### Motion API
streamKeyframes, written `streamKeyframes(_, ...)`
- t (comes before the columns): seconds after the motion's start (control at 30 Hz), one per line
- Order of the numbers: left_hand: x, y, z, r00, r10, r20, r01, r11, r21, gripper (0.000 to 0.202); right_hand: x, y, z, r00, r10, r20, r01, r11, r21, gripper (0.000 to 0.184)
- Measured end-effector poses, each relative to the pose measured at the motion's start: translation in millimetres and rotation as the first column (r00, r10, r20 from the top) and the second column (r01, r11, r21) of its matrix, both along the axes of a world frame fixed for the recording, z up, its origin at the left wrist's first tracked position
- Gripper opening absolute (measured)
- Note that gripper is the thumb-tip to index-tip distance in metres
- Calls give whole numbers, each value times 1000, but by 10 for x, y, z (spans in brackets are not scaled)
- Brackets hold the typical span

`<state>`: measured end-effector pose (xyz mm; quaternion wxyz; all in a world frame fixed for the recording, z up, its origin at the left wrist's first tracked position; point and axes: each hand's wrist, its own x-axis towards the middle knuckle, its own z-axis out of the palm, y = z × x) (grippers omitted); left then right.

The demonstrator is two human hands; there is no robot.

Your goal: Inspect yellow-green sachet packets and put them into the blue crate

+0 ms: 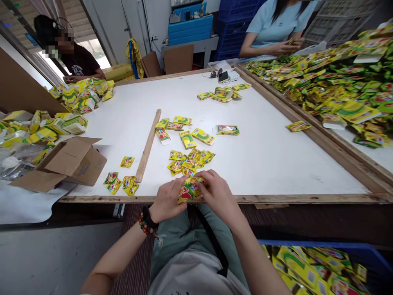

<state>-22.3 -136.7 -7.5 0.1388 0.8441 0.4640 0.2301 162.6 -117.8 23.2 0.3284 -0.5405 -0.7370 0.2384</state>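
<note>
At the table's front edge, my left hand (166, 199) and my right hand (218, 191) are closed around several small yellow, green and red candy packets (188, 191). Fingers cover part of them, so how many each hand grips cannot be told. Just beyond lies a loose pile of similar packets (190, 160). Behind that pile are flat yellow cardboard boxes (187, 139), and a box with its end flap open (228, 130) lies to their right. A few more packets (130, 185) rest left of a wooden strip (148, 145).
An open brown carton (76, 162) and heaps of yellow boxes (84, 95) occupy the left. Beyond a wooden rail (294, 108), packets (331, 88) are heaped high. A blue crate (365, 248) of filled boxes stands low right. Two people sit at the far side.
</note>
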Motion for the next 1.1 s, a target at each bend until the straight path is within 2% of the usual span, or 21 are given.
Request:
streamKeyframes(0.1,30,-23,-54,995,30,97,-26,999,-43,78,-155,-149,1,977,-127,169,98,980,173,25)
streamKeyframes(0.2,61,-53,-141,976,66,208,-58,997,-41,80,-261,-283,-2,960,-114,256,21,940,339,28)
streamKeyframes(0.27,97,-86,-217,957,92,276,-92,996,-13,83,-285,-330,-16,965,-132,226,24,904,427,32)
streamKeyframes(0.37,169,-137,-348,924,166,345,-170,985,-19,90,-299,-352,-66,968,-221,119,139,865,481,41)
streamKeyframes(0.43,212,-156,-425,898,233,372,-238,971,-35,88,-318,-356,-115,977,-196,83,139,884,446,44)
streamKeyframes(0.53,249,-161,-475,880,294,374,-305,952,-31,74,-338,-356,-183,998,-36,49,19,952,307,50)
streamKeyframes(0.6,264,-160,-456,871,310,381,-320,947,-38,73,-318,-341,-214,999,18,-51,-6,974,224,47)
streamKeyframes(0.63,271,-160,-437,859,326,395,-330,942,-59,77,-299,-325,-228,990,-5,-141,32,982,186,45)
streamKeyframes(0.67,279,-160,-418,844,345,411,-341,936,-85,82,-279,-305,-243,965,-55,-257,92,987,133,43)
streamKeyframes(0.73,294,-157,-394,821,374,432,-358,926,-119,87,-248,-255,-280,850,-163,-501,146,987,-73,50)
streamKeyframes(0.77,300,-152,-396,822,369,433,-356,928,-115,85,-242,-230,-301,775,-201,-599,94,974,-205,55)
streamKeyframes(0.83,303,-138,-429,848,310,429,-322,946,-45,74,-249,-196,-331,653,-225,-723,-120,912,-392,53)
streamKeyframes(0.9,293,-123,-477,881,228,414,-262,965,27,59,-268,-198,-330,606,-190,-773,-268,866,-423,43)
streamKeyframes(0.93,286,-118,-496,891,193,412,-234,971,50,54,-279,-213,-314,613,-157,-774,-284,871,-402,39)
streamKeyframes(1.0,276,-121,-512,893,154,424,-207,975,82,52,-302,-258,-266,675,-76,-734,-257,908,-331,36)
streamKeyframes(1.1,281,-148,-486,881,155,447,-224,969,104,66,-345,-317,-210,784,-44,-620,-121,967,-223,32)
